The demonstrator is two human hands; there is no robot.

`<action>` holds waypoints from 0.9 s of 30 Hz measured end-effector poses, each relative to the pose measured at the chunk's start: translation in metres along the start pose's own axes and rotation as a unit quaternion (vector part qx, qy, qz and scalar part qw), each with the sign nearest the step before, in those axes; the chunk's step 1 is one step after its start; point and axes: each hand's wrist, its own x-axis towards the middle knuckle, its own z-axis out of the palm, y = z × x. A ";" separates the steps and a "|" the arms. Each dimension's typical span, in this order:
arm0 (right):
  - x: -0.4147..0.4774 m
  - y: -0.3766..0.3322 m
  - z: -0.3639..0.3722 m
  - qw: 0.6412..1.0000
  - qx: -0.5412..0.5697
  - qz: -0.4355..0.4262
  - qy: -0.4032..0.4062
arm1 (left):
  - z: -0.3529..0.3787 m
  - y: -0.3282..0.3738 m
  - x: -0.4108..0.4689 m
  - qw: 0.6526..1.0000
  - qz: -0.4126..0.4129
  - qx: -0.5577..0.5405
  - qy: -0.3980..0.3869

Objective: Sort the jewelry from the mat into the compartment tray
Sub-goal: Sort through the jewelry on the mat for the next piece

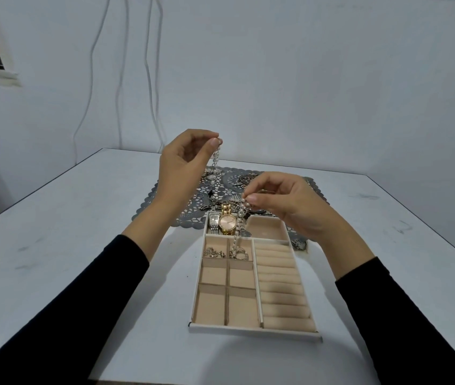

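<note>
Pearl-beaded strands (238, 234) hang pinched in both hands (184, 162) (284, 202) above the beige velvet tray (254, 330).

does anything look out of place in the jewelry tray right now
Mostly tidy. One oddity: the tray sits with its far end overlapping the mat, and the gold watch pokes past the far rim.
</note>
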 end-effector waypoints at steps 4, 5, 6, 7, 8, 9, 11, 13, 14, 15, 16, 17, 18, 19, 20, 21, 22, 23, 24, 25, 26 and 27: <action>-0.004 0.003 -0.004 0.999 -0.050 0.010 0.000 | -0.001 0.001 0.000 1.000 0.002 0.008 0.001; -0.004 0.004 -0.005 0.998 -0.060 0.014 -0.002 | -0.001 0.001 0.000 1.000 0.002 0.009 0.000; -0.005 0.005 -0.006 0.998 -0.066 0.018 -0.003 | -0.002 0.001 -0.001 1.000 0.002 0.009 0.000; -0.006 0.005 -0.006 0.997 -0.069 0.024 -0.006 | -0.002 0.001 -0.001 1.000 0.002 0.008 -0.001; -0.007 0.005 -0.007 0.997 -0.072 0.030 -0.010 | -0.002 0.001 -0.001 1.000 0.002 0.008 -0.001; -0.008 0.004 -0.008 0.996 -0.077 0.037 -0.015 | -0.002 0.001 0.000 1.000 0.003 0.008 -0.002; -0.009 0.004 -0.007 0.995 -0.090 0.043 -0.026 | -0.001 0.000 -0.001 1.000 0.002 0.008 -0.004; -0.009 0.006 -0.003 0.993 -0.100 0.046 -0.035 | 0.000 -0.001 -0.001 1.000 -0.001 0.006 -0.005; -0.008 0.009 -0.001 0.992 -0.104 0.051 -0.039 | 0.000 -0.001 -0.001 1.000 -0.002 0.006 -0.006; -0.007 0.011 0.002 0.991 -0.109 0.057 -0.044 | 0.000 -0.001 -0.001 1.000 -0.002 0.007 -0.006; -0.006 0.014 0.004 0.990 -0.114 0.064 -0.048 | 0.000 -0.001 -0.001 1.000 -0.003 0.007 -0.007; -0.006 0.016 0.005 0.989 -0.121 0.071 -0.052 | 0.000 -0.002 -0.002 1.000 -0.004 0.007 -0.007; -0.005 0.017 0.007 0.987 -0.129 0.076 -0.053 | 0.000 -0.002 -0.002 1.000 -0.003 0.007 -0.007; -0.005 0.018 0.007 0.986 -0.138 0.081 -0.054 | -0.001 -0.002 -0.002 1.000 -0.002 0.009 -0.007; -0.005 0.018 0.007 0.984 -0.147 0.084 -0.056 | -0.001 -0.002 -0.002 1.000 -0.001 0.010 -0.008; -0.005 0.019 0.007 0.982 -0.157 0.088 -0.059 | -0.001 -0.002 -0.002 1.000 -0.001 0.011 -0.009; -0.004 0.020 0.007 0.979 -0.169 0.093 -0.061 | -0.001 -0.002 -0.002 1.000 -0.002 0.010 -0.010; -0.004 0.020 0.006 0.977 -0.180 0.098 -0.063 | -0.001 -0.003 -0.003 1.000 -0.002 0.008 -0.011; -0.004 0.020 0.006 0.974 -0.190 0.104 -0.066 | -0.001 -0.003 -0.003 1.000 -0.003 0.007 -0.012; -0.005 0.020 0.006 0.971 -0.202 0.109 -0.070 | -0.001 -0.003 -0.003 1.000 -0.005 0.007 -0.014; -0.005 0.020 0.006 0.967 -0.218 0.113 -0.073 | -0.001 -0.003 -0.002 1.000 -0.006 0.006 -0.016; -0.006 0.021 0.006 0.962 -0.236 0.117 -0.075 | -0.001 -0.003 -0.002 1.000 -0.007 0.005 -0.019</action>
